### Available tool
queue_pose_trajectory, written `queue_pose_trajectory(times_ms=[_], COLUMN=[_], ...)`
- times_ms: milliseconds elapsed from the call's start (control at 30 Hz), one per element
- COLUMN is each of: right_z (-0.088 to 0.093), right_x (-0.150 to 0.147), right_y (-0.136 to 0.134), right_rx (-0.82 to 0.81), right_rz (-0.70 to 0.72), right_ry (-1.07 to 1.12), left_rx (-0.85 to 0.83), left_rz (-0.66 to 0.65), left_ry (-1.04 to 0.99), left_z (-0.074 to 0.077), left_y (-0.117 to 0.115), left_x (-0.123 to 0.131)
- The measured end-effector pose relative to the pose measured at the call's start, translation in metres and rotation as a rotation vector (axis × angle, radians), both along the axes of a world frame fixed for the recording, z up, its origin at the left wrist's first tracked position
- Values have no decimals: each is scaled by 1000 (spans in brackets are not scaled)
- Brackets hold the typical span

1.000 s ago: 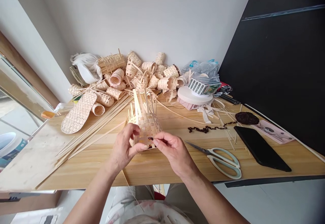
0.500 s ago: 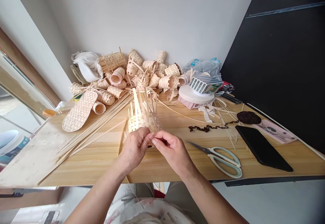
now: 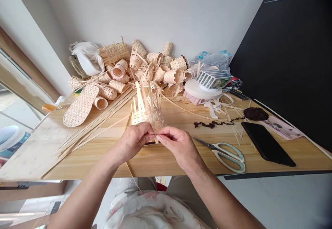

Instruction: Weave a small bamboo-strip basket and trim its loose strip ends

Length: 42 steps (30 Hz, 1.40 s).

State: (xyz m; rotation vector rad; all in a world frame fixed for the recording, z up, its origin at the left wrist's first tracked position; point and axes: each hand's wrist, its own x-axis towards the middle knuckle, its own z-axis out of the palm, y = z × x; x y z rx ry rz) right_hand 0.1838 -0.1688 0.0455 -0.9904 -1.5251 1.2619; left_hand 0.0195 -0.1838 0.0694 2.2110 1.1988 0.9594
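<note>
A half-woven basket (image 3: 147, 116) of pale wooden strips stands at the table's front, with uneven strip ends sticking up from its rim. Against its near side, my left hand (image 3: 135, 137) is closed in a pinch, with thumb and forefinger on a thin wooden strip. My right hand (image 3: 178, 144) pinches at the same spot, its fingertips almost touching the left ones. Most of the piece between the fingertips is hidden. A thin strip end (image 3: 136, 182) hangs below my left hand past the table edge. Scissors (image 3: 229, 156) with pale handles lie right of my right hand.
Small woven baskets (image 3: 173, 76) are heaped along the wall. Long loose strips (image 3: 101, 121) and a flat woven oval (image 3: 81, 106) lie left. A black phone (image 3: 268, 144), a dark cord coil (image 3: 255, 113) and a round white stand (image 3: 202, 90) are on the right.
My view has tilted down a little, so the table sits higher. My left hand has drawn slightly left of the right one, and the fingertips still meet at the basket's near side.
</note>
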Motion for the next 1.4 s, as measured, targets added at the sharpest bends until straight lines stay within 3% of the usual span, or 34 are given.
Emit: queue_pose_trajectory(times_ms=[200, 433, 600, 867, 1167, 1400], right_z=[0, -3, -8, -16, -24, -21], right_x=[-1, 0, 3, 3, 2, -2], right_y=[-4, -7, -6, -7, -7, -9], right_rx=[91, 621, 851, 1022, 1158, 1183], right_rz=[-55, -131, -139, -215, -261, -212], right_ry=[-105, -426, -566, -646, -790, -897], left_rx=[257, 449, 509, 585, 612, 629], left_rz=[8, 182, 355, 463, 454, 438], left_ry=[70, 191, 332, 235, 152, 108], left_z=[-14, -36, -55, -70, -75, -77], left_y=[-1, -12, -25, -26, -25, -23], left_x=[2, 4, 5, 11, 11, 12])
